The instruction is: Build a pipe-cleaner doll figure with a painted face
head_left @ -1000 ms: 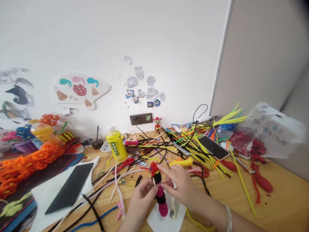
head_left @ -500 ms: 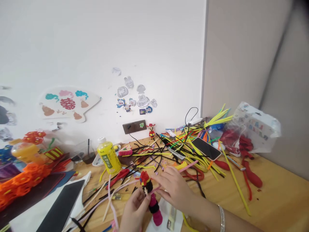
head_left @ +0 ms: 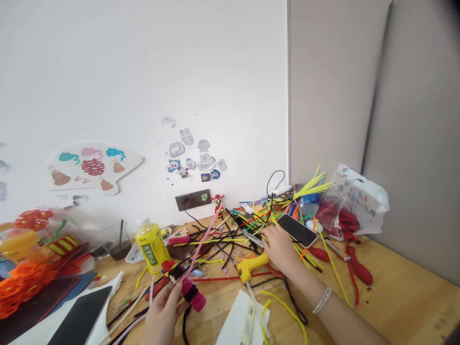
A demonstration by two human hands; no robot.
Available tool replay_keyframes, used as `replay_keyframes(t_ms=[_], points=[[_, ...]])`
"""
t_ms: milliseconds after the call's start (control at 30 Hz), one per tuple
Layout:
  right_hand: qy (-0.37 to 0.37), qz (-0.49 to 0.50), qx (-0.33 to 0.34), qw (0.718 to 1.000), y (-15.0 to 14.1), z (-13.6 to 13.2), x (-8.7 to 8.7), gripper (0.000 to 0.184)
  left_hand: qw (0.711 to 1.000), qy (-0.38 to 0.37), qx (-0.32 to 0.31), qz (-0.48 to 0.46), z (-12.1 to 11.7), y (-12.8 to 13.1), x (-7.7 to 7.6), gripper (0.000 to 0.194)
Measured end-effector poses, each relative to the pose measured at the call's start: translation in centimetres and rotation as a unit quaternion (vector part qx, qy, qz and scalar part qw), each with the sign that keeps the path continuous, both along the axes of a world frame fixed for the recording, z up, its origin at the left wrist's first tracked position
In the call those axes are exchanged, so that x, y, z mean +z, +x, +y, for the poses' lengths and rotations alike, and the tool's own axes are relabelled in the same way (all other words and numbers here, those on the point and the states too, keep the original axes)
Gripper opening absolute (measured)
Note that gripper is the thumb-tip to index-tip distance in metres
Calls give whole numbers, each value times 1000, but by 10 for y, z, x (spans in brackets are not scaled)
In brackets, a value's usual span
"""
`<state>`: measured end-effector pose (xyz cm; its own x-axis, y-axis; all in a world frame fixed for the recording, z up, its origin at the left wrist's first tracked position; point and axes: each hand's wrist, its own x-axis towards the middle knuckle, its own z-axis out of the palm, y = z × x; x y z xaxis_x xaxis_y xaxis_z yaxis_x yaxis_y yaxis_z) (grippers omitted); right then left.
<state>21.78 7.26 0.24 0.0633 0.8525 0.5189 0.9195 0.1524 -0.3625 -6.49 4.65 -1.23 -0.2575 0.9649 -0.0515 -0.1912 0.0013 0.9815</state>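
Observation:
In my left hand [head_left: 163, 306] is a small fuzzy doll [head_left: 192, 293] made of pipe cleaners, with a red and black top and a magenta and black lower part. A long pink pipe cleaner [head_left: 203, 239] sticks up from the same grip. My right hand [head_left: 280, 247] is closed around the rear of a yellow glue gun [head_left: 253, 266], whose nozzle points down toward me; the fingers partly hide its handle. Just beyond those fingers lies a silver metal tool [head_left: 253, 238]. White paper [head_left: 232, 321] with a clear glue stick [head_left: 248, 322] lies below the gun.
A yellow bottle [head_left: 151, 247] stands left of centre, near a black phone-like slab [head_left: 82, 316]. Loose pipe cleaners [head_left: 312, 187] and a phone [head_left: 297, 230] cover the back right, beside a plastic bag [head_left: 359, 201]. A small red doll [head_left: 218, 206] stands against the wall.
My right hand has left the doll and moved to the glue gun. My left hand has shifted left with the doll, now tilted. The view has turned slightly right and up.

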Motion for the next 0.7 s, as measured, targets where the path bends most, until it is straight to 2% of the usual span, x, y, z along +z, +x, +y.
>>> replay_keyframes(t_ms=[200, 333, 467, 533, 600, 700], points=[[-106, -7, 8, 994, 22, 8, -9, 19, 999, -18, 12, -37, 4, -2, -3, 18], [-171, -9, 74, 982, 17, 4, -12, 31, 999, -17, 2, -49, 4, -3, -5, 17], [-222, -14, 126, 967, 9, -1, -12, 31, 998, -21, -6, -51, 2, -2, -3, 18], [-225, -24, 101, 969, 9, -1, -12, 25, 998, -21, -7, -51, 0, 0, 0, 19], [-212, -42, 42, 975, 11, 0, -14, 16, 999, -17, -4, -39, -2, 1, 2, 22], [-212, -75, -44, 974, 16, 4, -22, 22, 1000, -1, -8, -12, -5, 4, 4, 28]])
